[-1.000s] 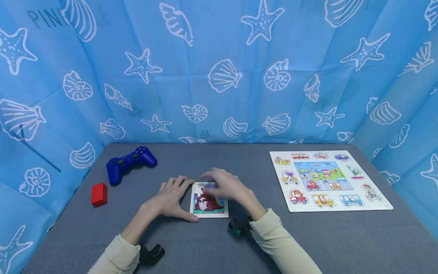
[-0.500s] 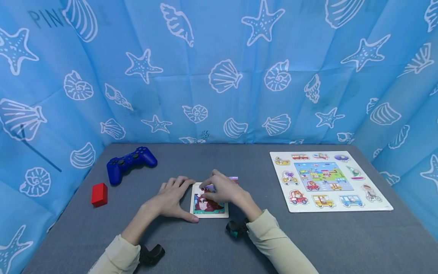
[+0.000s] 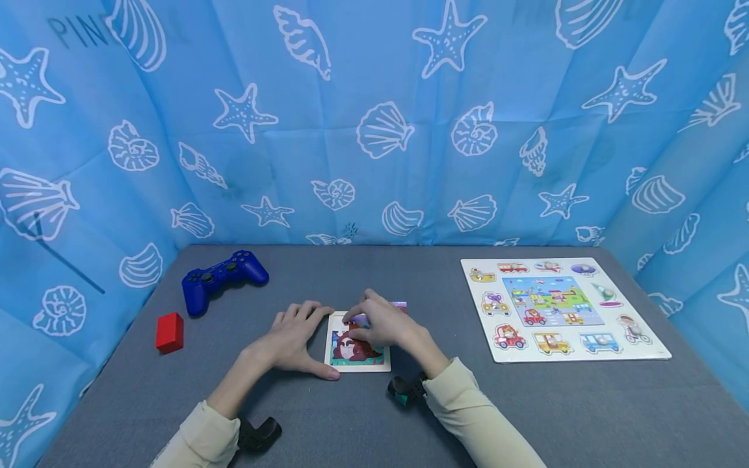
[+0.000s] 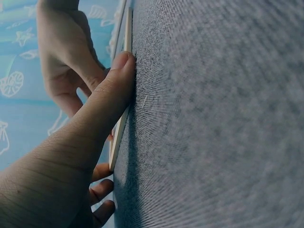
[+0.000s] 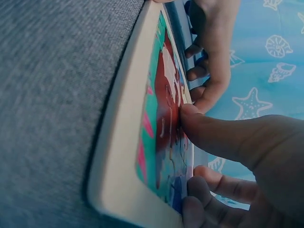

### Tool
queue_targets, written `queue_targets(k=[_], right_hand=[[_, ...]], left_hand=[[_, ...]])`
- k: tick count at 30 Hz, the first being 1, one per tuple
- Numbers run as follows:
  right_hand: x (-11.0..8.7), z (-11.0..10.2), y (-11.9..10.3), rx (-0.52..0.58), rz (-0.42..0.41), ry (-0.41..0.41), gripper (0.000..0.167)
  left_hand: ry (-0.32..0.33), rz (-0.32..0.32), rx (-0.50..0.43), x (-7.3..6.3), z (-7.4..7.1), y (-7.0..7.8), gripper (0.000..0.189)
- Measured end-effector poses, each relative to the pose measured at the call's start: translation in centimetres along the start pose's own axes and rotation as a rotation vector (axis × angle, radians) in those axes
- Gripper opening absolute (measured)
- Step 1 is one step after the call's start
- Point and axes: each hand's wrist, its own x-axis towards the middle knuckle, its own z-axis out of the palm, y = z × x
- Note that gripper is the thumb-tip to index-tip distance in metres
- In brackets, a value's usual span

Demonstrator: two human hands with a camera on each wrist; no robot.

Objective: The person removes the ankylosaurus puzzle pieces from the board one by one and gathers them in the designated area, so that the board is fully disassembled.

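A small square jigsaw puzzle [image 3: 355, 354] in a pale wooden frame lies flat on the grey table. Its picture shows a dark red animal above a green strip. My left hand [image 3: 290, 339] holds the frame's left side, thumb at the near corner and fingers at the far one. Over the upper part of the puzzle, my right hand [image 3: 383, 322] pinches a purple puzzle piece [image 3: 361, 320], mostly covered by the fingers. In the right wrist view the right thumb [image 5: 209, 126] touches the picture surface. Another pink-purple piece [image 3: 400, 304] shows just behind the right hand.
A blue game controller [image 3: 225, 278] lies at the back left, with a red block [image 3: 170, 333] in front of it. On the right lies a white knob-puzzle board [image 3: 486, 312] with vehicle pieces. A blue shell-patterned curtain [image 3: 374, 175] stands behind the table.
The right hand has shifted slightly left and nearer over the puzzle, uncovering the pink-purple piece behind it. The left hand has kept its place on the frame.
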Motion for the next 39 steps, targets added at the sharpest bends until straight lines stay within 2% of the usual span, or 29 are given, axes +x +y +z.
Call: queue_targets(k=[17, 24, 34, 39], right_hand=[[0.0, 0.11, 0.01, -0.016, 0.026, 0.006, 0.024], [-0.13, 0.19, 0.06, -0.027, -0.003, 0.02, 0.023], [-0.44, -0.14, 0.57, 0.072, -0.036, 0.027, 0.046], [-0.58, -0.25, 0.84, 0.106, -0.032, 0.055, 0.041]], left_hand=[[0.006, -0.006, 0.002, -0.02, 0.03, 0.03, 0.115], [0.006, 0.0, 0.002, -0.02, 0.1, -0.09, 0.115], [0.009, -0.003, 0.021, 0.0, 0.19, -0.1, 0.116], [0.011, -0.005, 0.02, -0.03, 0.17, -0.05, 0.117]])
